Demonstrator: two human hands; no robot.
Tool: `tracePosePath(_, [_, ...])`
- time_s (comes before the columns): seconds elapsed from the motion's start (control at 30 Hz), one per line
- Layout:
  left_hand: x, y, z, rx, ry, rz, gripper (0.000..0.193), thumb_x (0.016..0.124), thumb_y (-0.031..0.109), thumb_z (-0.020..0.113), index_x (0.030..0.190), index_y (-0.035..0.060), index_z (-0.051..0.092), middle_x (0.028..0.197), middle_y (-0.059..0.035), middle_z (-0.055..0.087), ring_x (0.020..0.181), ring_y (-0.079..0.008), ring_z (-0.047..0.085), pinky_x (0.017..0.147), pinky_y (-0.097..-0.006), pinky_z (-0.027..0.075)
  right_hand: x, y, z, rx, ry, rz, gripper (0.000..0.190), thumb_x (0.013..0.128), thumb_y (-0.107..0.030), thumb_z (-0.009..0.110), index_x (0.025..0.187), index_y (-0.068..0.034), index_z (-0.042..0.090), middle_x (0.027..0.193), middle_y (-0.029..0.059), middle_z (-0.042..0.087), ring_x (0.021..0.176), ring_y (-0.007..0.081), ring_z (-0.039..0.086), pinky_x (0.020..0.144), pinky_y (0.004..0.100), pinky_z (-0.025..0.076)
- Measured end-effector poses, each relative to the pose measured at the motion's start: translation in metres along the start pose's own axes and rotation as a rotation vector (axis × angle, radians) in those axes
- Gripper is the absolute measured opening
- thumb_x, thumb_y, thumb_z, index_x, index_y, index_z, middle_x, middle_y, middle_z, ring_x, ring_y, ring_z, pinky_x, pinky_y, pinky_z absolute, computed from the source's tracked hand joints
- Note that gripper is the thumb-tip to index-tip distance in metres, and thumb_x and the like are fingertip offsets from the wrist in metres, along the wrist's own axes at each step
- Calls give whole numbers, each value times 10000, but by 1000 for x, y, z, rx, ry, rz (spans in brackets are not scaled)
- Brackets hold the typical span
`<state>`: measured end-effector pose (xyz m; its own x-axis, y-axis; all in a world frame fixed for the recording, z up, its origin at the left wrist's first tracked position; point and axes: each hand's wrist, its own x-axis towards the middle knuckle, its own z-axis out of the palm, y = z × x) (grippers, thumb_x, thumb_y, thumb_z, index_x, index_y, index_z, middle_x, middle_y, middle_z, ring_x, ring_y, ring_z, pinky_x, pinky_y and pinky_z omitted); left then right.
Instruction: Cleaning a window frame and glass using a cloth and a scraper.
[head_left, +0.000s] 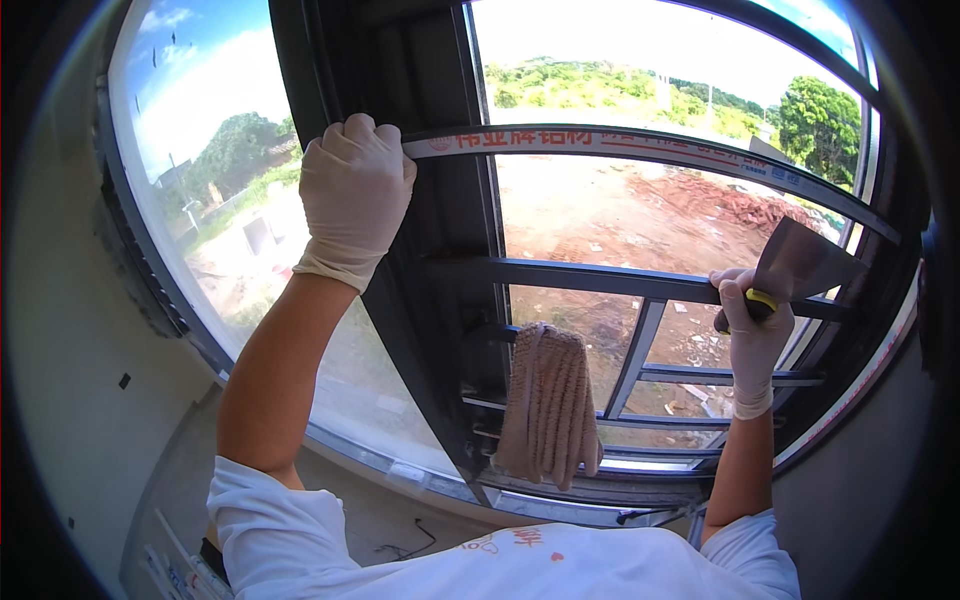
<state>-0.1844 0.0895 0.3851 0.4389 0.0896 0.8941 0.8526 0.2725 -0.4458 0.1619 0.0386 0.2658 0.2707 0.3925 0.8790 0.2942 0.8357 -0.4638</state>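
My left hand (355, 187), in a pale disposable glove, is curled around the dark metal window frame at the left end of a crossbar (645, 150). That bar carries a printed protective film. The fingertips are hidden behind the hand. In my gloved right hand (754, 330) is a scraper (802, 259) with a wide metal blade and a black and yellow handle, blade upward. The fingers of this hand also lie over a lower crossbar (607, 279). A brown ribbed cloth (551, 405) hangs over a bar between and below my hands.
A large glass pane (247, 225) stands left of the dark upright (390, 300). Narrower bars form a grille (637, 349) at lower right. Outside lie bare earth and rubble (720, 199). Long pale strips (180, 559) and a black cable (420, 536) are low inside the room.
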Motion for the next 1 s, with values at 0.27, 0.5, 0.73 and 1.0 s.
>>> tracePosePath(0.27, [-13,-7,-1,-281,86,-61,122,748,120,673,860,76,655,777,-34,521,728,-216,551,665,-336,492,-1,0,-2,16,-33,27,106,800,-6,658,755,-18,563,725,63,614,638,96,539,762,307,497])
tracePosePath(0.5, [-13,-2,0,-127,94,-3,72,716,109,684,756,99,625,749,-23,505,713,-202,545,642,-316,494,-1,-1,-2,44,-28,47,100,798,10,649,753,-14,563,717,67,606,656,108,544,774,322,496])
tracePosePath(0.73, [1,0,5,-105,99,-61,93,655,95,658,674,115,569,694,-24,490,663,-193,553,571,-320,487,-3,-1,-2,15,-19,88,101,800,6,648,755,-16,560,725,71,607,679,123,561,781,327,499])
tracePosePath(1.0, [0,-13,-6,-392,-89,-50,86,687,127,673,728,108,599,727,-18,529,726,-206,582,623,-325,504,-3,2,-5,20,-35,44,93,804,-5,649,771,-20,563,763,77,627,730,132,584,742,291,487])
